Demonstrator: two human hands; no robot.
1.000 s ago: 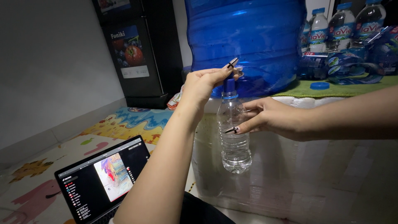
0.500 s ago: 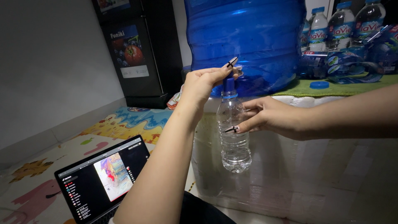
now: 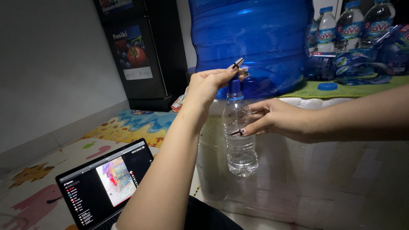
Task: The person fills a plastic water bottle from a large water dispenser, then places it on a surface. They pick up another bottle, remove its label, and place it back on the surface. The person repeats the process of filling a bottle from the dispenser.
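Observation:
A clear plastic bottle [image 3: 241, 149] with a blue neck ring hangs upright under the base of a big blue water jug [image 3: 255, 38]. It is partly filled with water. My right hand [image 3: 279, 122] reaches in from the right and grips the bottle's upper half. My left hand [image 3: 211, 85] is raised above the bottle's mouth, fingers pinched on the jug's tap, which the fingers mostly hide.
An open laptop [image 3: 106, 183] with a lit screen lies at lower left on a colourful play mat [image 3: 128, 125]. A black fridge [image 3: 136, 51] stands behind. Small water bottles [image 3: 353, 30] and a blue cap [image 3: 328, 86] sit on a green mat at upper right.

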